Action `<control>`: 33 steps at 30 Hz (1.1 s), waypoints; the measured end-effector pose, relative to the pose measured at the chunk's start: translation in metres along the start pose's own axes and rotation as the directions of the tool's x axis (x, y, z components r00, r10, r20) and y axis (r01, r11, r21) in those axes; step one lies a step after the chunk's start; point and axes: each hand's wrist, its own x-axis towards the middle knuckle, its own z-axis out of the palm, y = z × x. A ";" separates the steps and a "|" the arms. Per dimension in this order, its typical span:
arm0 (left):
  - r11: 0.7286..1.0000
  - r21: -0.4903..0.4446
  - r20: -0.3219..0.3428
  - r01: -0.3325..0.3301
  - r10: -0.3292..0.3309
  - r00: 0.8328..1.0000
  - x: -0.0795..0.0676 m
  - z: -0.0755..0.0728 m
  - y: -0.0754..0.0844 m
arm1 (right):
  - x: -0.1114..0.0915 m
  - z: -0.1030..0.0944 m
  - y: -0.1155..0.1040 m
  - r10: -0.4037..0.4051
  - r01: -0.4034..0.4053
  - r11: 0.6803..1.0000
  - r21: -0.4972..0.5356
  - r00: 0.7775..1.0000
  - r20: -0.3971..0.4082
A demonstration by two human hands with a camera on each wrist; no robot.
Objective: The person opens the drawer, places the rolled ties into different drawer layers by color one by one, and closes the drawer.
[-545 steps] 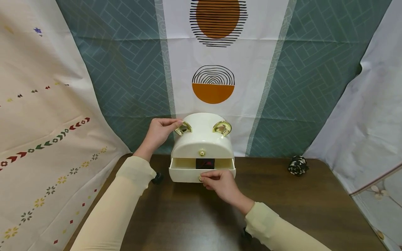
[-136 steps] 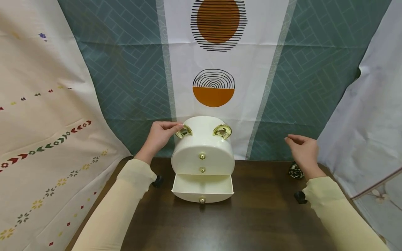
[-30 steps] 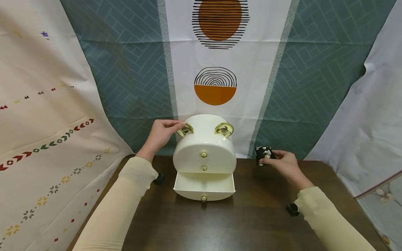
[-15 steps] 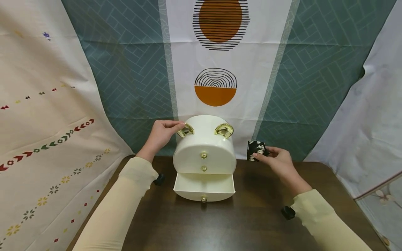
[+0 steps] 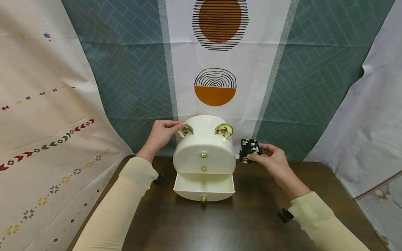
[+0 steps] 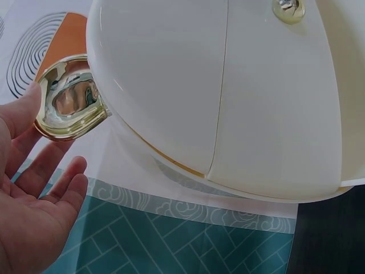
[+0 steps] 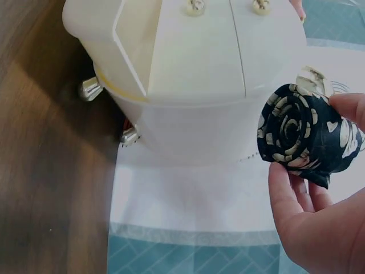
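Observation:
A white drawer box (image 5: 204, 157) with a rounded top, gold knobs and two gold ear-shaped pieces stands on the table. Its bottom drawer (image 5: 204, 183) is pulled out, and the visible inside is bare. My left hand (image 5: 159, 137) pinches the left gold ear (image 6: 71, 100) between thumb and fingers, the other fingers spread below it. Right of the box, my right hand (image 5: 273, 160) holds a rolled-up necktie (image 7: 293, 131), black with a pale print, above the table. The roll's spiral end and a pointed tip show in the right wrist view.
The dark brown table (image 5: 201, 226) runs up to a hanging cloth (image 5: 282, 104) behind the box. A cream cloth (image 5: 47, 139) hangs at the left and a whitish one (image 5: 367, 122) at the right. The right gold ear (image 5: 224, 130) stands near the necktie.
The middle drawer, earlier open with a dark item inside, is now closed; the bottom one is out. My right hand has picked up the necktie and carried it left. Left hand stays.

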 end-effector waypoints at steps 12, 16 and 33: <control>1.000 -0.002 0.002 -0.001 0.001 1.000 0.002 0.000 0.000 | -0.008 0.007 -0.009 -0.081 0.077 0.996 0.046 0.992 0.099; 1.000 0.001 0.002 0.001 -0.001 1.000 0.002 -0.001 -0.002 | -0.011 0.014 -0.013 -0.130 0.118 0.989 0.089 0.981 0.142; 1.000 0.000 0.005 -0.006 0.006 1.000 -0.001 -0.001 0.000 | -0.024 0.062 -0.014 -0.102 0.045 0.981 0.187 0.947 0.305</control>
